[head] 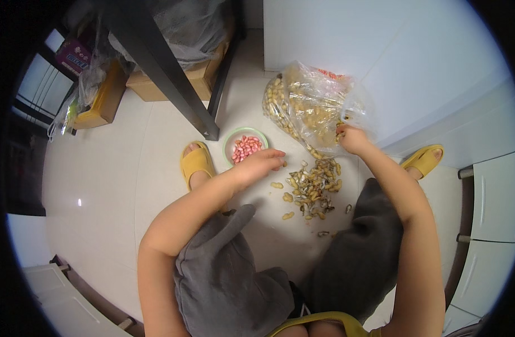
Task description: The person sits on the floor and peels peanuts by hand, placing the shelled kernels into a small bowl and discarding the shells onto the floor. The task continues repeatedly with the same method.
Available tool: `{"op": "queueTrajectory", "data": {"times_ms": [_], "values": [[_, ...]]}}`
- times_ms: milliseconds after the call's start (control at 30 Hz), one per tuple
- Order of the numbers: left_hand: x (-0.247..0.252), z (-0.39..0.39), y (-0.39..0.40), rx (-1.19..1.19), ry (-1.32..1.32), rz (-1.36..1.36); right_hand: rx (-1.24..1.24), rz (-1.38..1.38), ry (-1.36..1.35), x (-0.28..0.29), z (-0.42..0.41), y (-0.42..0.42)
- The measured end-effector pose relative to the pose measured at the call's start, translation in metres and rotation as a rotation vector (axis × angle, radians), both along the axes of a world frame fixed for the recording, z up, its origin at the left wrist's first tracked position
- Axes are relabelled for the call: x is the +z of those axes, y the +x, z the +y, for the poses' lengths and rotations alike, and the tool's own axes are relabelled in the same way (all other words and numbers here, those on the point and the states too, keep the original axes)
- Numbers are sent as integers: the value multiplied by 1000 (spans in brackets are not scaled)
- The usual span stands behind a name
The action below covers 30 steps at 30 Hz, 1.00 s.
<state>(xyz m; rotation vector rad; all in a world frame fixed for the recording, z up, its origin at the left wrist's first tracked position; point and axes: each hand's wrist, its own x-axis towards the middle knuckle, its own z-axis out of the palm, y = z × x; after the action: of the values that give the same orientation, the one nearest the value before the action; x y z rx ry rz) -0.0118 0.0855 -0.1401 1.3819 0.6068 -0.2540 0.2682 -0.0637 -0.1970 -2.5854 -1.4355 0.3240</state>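
Note:
My left hand (263,163) hovers between a green-rimmed bowl (228,141) of pink-skinned peanut kernels (246,147) and a heap of broken peanut shells (314,185). A small brown piece (284,164) shows at its fingertips; whether they hold it is unclear. At the mouth of a clear plastic bag (314,103), my right hand (353,138) has its fingers closed around unshelled peanuts (340,135). The bag bulges with more whole peanuts (275,94) and leans near a white panel. Several shell pieces lie scattered around the heap on the tiled floor.
A black metal table leg (173,71) stands just behind the bowl. Cardboard boxes (173,86) and plastic wrapping sit under the table. My feet in yellow slippers (197,162) flank the work area. White drawers (495,198) line the right side, beside a white panel (409,54).

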Motion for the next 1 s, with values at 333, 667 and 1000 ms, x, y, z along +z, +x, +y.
{"op": "queueTrajectory", "data": {"times_ms": [333,667,1000], "values": [[-7,3,-5,46,40,43,104,-130,-405,-26,25,-17],[-4,8,-7,90,22,-29,-54,-94,-243,-51,25,-20],[0,9,-7,155,13,-112,54,76,-48,77,22,-44]]}}
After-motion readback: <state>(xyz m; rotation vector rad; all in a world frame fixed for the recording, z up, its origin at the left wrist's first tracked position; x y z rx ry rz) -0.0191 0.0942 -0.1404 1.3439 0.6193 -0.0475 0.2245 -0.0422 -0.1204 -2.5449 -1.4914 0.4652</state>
